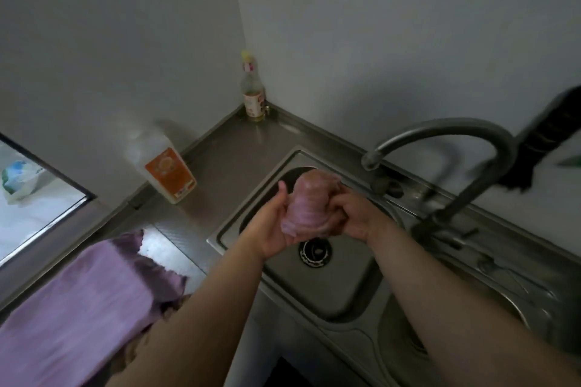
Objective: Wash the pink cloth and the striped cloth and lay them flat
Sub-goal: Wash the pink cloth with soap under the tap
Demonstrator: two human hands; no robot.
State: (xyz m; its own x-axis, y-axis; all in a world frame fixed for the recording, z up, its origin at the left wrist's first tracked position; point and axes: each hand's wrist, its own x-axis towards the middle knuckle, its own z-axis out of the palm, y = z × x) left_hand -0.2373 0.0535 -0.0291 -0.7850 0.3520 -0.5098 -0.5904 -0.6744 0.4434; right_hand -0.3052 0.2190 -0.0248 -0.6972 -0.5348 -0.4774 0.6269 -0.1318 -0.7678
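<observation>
Two bare forearms reach in from the bottom edge, cut off there, and meet over the sink (333, 289). To their left, one pink cloth (85, 301) lies spread on the steel table (226, 163); its near end runs out of view at the bottom left and its far corner is creased and in shadow.

Over the basin, the left hand (270, 229) cups one bunched cloth (309, 204) from the side, thumb raised, fingers curved round it. The right hand (352, 213) grips the other side of the bundle with fingers clenched into the fabric. The bundle is pink with faint darker lines, so it seems to be the striped cloth, though blur makes the pattern hard to read. It hangs above the one drain (314, 253), not touching the basin.

A second, shallower bowl of the sink sits at the lower right, partly hidden by the right forearm.

One curved tap (440, 132) arches over the basin from the right; no water can be made out at its spout. Behind it a dark, blurred thing (547, 147) hangs on the wall, cut off at the right edge.

Two bottles stand on the table: a wide one with an orange label (163, 166) against the left wall, and a slim one with a yellow cap (251, 91) in the far corner. At the far left, a window (34, 195) is partly cut off.
</observation>
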